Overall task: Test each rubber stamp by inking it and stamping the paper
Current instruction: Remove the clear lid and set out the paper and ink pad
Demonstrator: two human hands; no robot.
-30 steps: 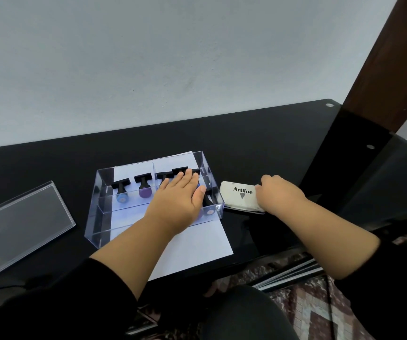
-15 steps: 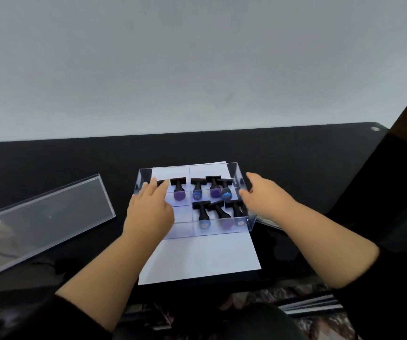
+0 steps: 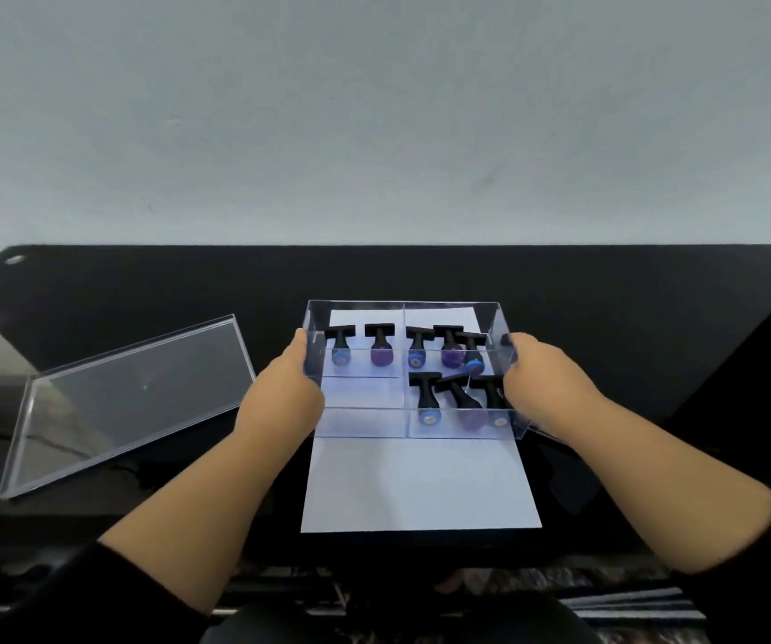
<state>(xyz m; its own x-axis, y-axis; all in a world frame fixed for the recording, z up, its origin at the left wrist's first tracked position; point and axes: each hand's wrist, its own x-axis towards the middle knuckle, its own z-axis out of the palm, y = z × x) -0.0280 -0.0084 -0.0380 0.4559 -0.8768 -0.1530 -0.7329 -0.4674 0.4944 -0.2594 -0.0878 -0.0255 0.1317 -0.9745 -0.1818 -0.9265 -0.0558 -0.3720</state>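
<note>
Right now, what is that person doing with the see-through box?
A person has both hands on a clear plastic box of rubber stamps. The left hand holds its left wall and the right hand its right wall. The box sits on a white sheet of paper on a black table. Its clear lid lies off to the left. No stamp is out yet, and the paper in front of the box is blank.

The left hand (image 3: 283, 392) has been taken off the stamps and set against the left wall of the clear box (image 3: 413, 406). The right hand (image 3: 543, 383) has been moved from the ink pad to the box's right wall.
</note>
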